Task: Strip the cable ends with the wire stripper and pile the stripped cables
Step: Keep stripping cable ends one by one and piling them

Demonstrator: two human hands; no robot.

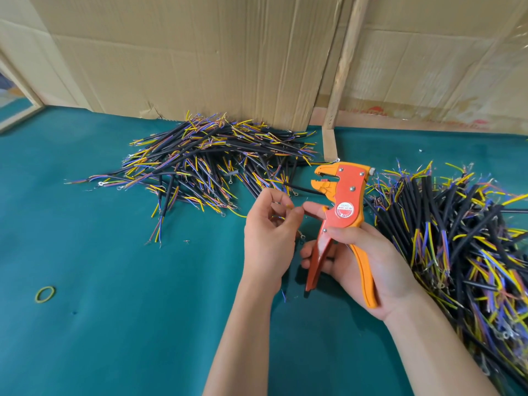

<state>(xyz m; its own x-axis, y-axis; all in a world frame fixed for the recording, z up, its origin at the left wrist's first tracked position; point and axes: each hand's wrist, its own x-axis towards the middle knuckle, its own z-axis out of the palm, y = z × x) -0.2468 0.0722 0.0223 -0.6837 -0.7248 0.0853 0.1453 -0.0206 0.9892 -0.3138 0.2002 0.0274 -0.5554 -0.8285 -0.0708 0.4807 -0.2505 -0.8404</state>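
The wire stripper (pixel 341 207) is held in the right hand (pixel 368 261), the fingers curled round its orange handles, which stand spread apart; its jaws point up and to the left and are seen parted, with nothing clearly caught between them. Just left of the tool, a thin yellow-green wire end (pixel 289 207) is pinched between thumb and fingertips of the left hand (pixel 268 235); the black cable it belongs to is largely hidden behind the hands, so its run cannot be told.

The step in hand is judged to be the feeding of a wire end into the stripper: the end is lined up near the jaws but not yet seated. Next, the tip would need to be slid squarely between the jaws and the handles squeezed, with the cable kept steady.

Toward the back edge of the green bench (pixel 114 310), against the cardboard (pixel 200 58), one heap of cables (pixel 211 164) is spread; a second heap (pixel 457 238) is banked along the right edge. Which is the stripped pile cannot be told for certain. A yellow rubber band (pixel 45 294) is seen near the left edge.
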